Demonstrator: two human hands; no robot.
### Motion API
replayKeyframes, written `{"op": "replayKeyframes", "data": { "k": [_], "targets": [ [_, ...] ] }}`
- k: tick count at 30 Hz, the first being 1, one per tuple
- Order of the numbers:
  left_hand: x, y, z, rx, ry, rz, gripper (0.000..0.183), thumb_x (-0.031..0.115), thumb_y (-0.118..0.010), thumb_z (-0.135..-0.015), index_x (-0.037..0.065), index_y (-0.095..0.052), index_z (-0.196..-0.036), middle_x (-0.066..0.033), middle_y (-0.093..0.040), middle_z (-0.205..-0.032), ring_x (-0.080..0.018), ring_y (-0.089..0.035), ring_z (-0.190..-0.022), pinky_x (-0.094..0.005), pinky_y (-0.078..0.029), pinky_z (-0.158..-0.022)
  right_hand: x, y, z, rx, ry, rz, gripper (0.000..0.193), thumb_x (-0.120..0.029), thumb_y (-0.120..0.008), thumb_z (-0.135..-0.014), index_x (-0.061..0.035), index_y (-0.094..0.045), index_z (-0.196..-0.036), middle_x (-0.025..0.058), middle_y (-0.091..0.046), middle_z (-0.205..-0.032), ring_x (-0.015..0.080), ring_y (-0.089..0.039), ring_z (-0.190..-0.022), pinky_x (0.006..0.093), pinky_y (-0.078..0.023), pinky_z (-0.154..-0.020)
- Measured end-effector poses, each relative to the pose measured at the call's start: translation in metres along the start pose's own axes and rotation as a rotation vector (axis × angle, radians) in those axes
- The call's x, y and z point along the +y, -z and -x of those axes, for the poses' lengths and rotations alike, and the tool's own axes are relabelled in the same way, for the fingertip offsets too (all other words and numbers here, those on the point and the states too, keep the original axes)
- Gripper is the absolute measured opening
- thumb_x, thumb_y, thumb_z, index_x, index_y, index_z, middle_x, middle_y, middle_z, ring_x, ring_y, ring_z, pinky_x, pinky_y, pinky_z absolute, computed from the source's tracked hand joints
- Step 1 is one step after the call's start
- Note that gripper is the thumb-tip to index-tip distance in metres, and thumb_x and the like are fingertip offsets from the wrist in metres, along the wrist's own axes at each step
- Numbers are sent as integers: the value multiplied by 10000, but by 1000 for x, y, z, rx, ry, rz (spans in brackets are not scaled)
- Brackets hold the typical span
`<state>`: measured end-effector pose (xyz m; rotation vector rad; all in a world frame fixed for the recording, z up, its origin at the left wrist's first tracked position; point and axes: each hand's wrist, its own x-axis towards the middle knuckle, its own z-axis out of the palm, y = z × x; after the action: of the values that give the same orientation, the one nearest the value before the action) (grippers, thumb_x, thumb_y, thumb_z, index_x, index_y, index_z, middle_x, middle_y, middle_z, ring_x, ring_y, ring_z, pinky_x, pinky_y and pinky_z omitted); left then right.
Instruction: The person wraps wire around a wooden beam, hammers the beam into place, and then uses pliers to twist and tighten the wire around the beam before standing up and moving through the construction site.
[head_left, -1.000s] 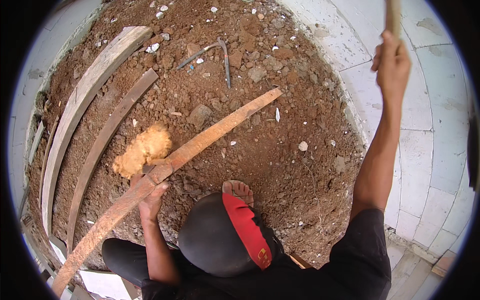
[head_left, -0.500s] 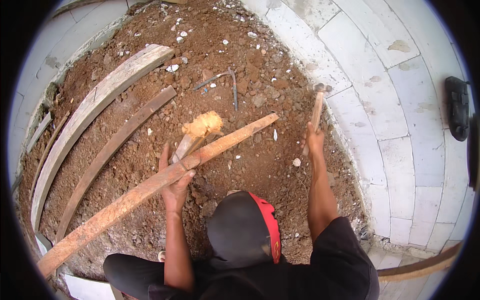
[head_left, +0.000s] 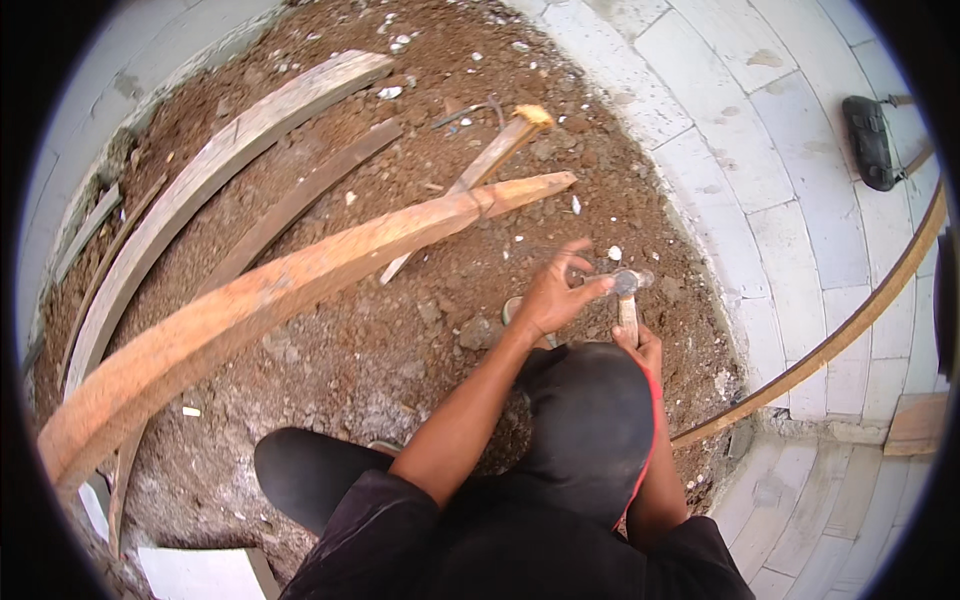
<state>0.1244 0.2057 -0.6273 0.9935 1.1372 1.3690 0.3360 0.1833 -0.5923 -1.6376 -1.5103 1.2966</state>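
Note:
My right hand point(head_left: 643, 350) grips the wooden handle of a hammer point(head_left: 627, 311), its metal head up, just beyond my bent knee. My left hand point(head_left: 555, 288) is beside the hammer head, with its fingers apart and slightly blurred; the thumb reaches the head, but I cannot tell whether it touches. A long orange-brown wooden beam point(head_left: 270, 290) slants from the lower left to a tapered end beyond my left hand. Crossing under it is a shorter wooden stake point(head_left: 495, 157) with a frayed yellow end.
Several weathered boards, among them a thick grey plank point(head_left: 215, 165) and a thin brown one point(head_left: 300, 195), lie at left on loose soil. A tool with a blue handle point(head_left: 460, 116) lies beyond the stake. Pale block walls point(head_left: 720, 170) flank the soil. A curved wooden strip point(head_left: 830, 345) stands right.
My left hand has let go of the wood and moved right to the hammer head. The hammer has come in toward my knee. The stake and beam appear farther away.

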Motion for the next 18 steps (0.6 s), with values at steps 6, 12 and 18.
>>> {"op": "replayKeyframes", "data": {
  "k": [6,12,18],
  "targets": [
    [-6,1,84,303,163,-408,631,587,-587,-894,-8,-705,-1066,-289,-683,-942,-440,-665,-893,-482,-518,-809,-5,-52,85,-130,-34,25,209,-221,-662,-954,-14,-645,-930,2,-634,-731,62,-565,-628,253,-454,-537],
    [-52,29,110,179,221,-416,694,605,-508,-929,-51,-684,-781,-283,-645,-748,-433,-634,-721,-490,-480,-708,22,-60,92,-330,-139,-69,225,-239,-654,-958,-15,-650,-939,5,-639,-743,66,-572,-638,254,-461,-547],
    [-90,11,102,62,504,-216,770,681,-562,-865,-63,-670,-700,-249,-674,-729,-362,-660,-707,-460,-501,-730,63,-34,52,-526,-270,-231,243,-257,-647,-963,-15,-654,-948,8,-644,-755,71,-579,-648,256,-469,-558]
  ]
}}
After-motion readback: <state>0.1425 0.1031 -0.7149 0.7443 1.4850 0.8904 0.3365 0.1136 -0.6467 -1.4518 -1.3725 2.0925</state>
